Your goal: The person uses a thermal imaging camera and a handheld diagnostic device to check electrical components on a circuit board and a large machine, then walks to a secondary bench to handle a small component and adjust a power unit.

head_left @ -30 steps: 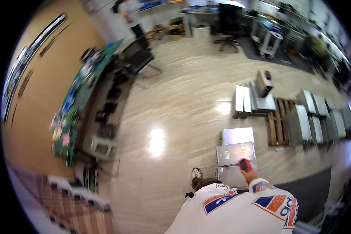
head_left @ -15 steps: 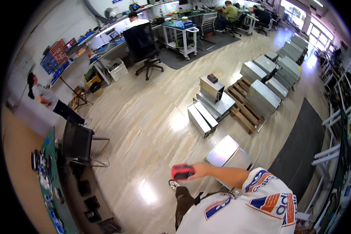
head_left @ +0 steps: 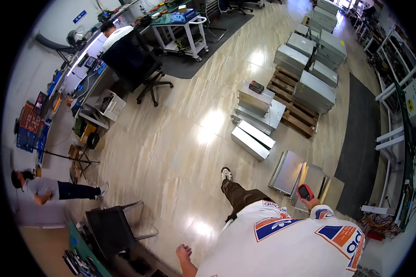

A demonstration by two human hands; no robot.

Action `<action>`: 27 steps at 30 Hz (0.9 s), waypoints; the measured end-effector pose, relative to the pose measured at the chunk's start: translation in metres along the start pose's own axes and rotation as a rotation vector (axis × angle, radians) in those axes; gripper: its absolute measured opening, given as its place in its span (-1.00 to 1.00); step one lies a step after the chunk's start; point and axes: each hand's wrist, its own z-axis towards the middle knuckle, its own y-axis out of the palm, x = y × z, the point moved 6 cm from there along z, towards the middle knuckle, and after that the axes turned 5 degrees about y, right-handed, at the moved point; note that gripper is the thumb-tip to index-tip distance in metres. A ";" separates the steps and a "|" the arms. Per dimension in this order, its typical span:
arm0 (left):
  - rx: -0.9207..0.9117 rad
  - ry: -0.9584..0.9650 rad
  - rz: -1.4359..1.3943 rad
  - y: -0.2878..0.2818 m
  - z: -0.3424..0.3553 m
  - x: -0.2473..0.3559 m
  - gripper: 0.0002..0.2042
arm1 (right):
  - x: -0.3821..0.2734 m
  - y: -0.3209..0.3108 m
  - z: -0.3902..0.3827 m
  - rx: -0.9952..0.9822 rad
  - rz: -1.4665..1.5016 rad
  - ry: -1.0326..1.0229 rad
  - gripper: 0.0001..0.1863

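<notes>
By clock positions about the middle of the view, one standing co-worker (head_left: 44, 188) is at half past eight, and one black chair (head_left: 107, 231) at half past seven. At half past six the left hand (head_left: 184, 252) hangs relaxed, fingers partly curled, with nothing visible in it. One shoe (head_left: 226, 174) is planted at five. Two slim metal cases (head_left: 246, 142) stand paired at three; a boxy case (head_left: 252, 102) at half past one bears a dark device (head_left: 256, 87). At four lie at least two flat metal cases (head_left: 284, 171); one pallet (head_left: 285, 116) is past two. Just over the flat cases, the red-and-black handheld device (head_left: 305, 191) sits in the right hand (head_left: 314, 203), fingers closed round it. The step in hand looks like carrying it one-handed; moving calls for a firm hold and careful footing beside the cases.
</notes>
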 end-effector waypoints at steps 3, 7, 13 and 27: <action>0.011 0.048 0.016 0.065 0.042 0.132 -0.73 | -0.110 0.018 0.005 0.067 0.094 -0.166 -0.23; -0.274 0.002 0.319 0.179 0.070 0.259 -0.69 | -0.352 0.000 -0.007 -0.259 0.267 -0.222 -0.26; -0.454 0.115 0.421 0.325 0.164 0.435 -0.70 | -0.704 -0.159 -0.035 -0.145 0.312 -0.709 -0.32; -0.494 0.177 0.826 0.607 0.381 0.904 -0.72 | -0.832 -0.202 0.062 0.017 1.076 -0.040 -0.61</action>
